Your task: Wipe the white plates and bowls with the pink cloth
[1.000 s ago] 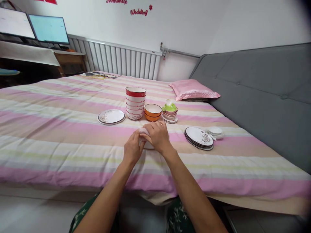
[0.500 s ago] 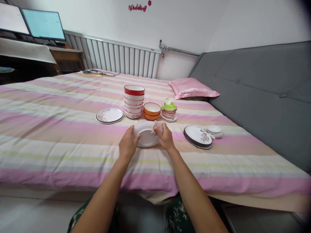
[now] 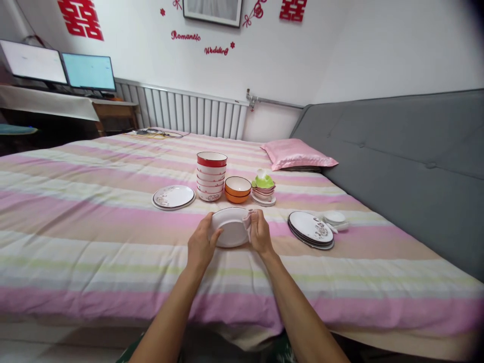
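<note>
A white plate (image 3: 231,229) is held tilted above the striped bed, its plain face toward me. My left hand (image 3: 202,241) grips its left rim, thumb on the face and fingers behind. At the right rim my right hand (image 3: 260,234) is closed on a pale pink cloth (image 3: 248,222), pressing it round the plate's edge. Just beyond stand a tall stack of bowls (image 3: 210,176), red on top, and two orange bowls (image 3: 237,189). Beside them, small dishes (image 3: 263,189) are piled with a green leaf-shaped one near the top.
Flowered plates (image 3: 174,196) lie at the left, and a plate stack (image 3: 310,228) at the right next to small white dishes and spoons (image 3: 336,220). Farther back are a pink pillow (image 3: 298,154), cables (image 3: 157,133) and a grey headboard (image 3: 408,151).
The camera view has tilted up, so everything sits lower in the picture. My right hand has shifted with the cloth along the plate's right rim; my left hand keeps its grip.
</note>
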{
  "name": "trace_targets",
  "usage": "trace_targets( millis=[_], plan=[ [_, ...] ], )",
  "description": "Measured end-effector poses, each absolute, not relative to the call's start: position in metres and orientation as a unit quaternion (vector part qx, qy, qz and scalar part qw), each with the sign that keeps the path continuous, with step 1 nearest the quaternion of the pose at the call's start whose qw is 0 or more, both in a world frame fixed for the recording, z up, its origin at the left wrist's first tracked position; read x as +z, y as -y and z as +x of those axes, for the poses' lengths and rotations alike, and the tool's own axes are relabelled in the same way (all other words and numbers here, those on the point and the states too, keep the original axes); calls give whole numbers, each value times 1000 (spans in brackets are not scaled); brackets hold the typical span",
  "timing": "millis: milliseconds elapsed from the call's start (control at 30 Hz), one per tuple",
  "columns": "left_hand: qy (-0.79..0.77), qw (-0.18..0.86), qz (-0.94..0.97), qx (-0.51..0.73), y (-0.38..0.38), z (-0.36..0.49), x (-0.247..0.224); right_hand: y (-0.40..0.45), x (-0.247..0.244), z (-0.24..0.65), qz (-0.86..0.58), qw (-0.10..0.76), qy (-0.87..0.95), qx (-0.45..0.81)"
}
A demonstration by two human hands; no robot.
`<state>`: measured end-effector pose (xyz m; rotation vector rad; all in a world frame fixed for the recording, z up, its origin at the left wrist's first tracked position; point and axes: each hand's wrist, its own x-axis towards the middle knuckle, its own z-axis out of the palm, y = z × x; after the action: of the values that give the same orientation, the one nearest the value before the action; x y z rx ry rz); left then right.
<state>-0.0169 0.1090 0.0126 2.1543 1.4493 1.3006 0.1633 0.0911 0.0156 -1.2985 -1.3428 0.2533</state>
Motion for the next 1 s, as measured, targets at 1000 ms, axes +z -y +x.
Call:
trace_targets(
  millis=[1000],
  plan=[
    [-486, 116, 749, 435, -113, -12, 11, -95, 50, 165, -579, 465, 669, 39]
  ],
)
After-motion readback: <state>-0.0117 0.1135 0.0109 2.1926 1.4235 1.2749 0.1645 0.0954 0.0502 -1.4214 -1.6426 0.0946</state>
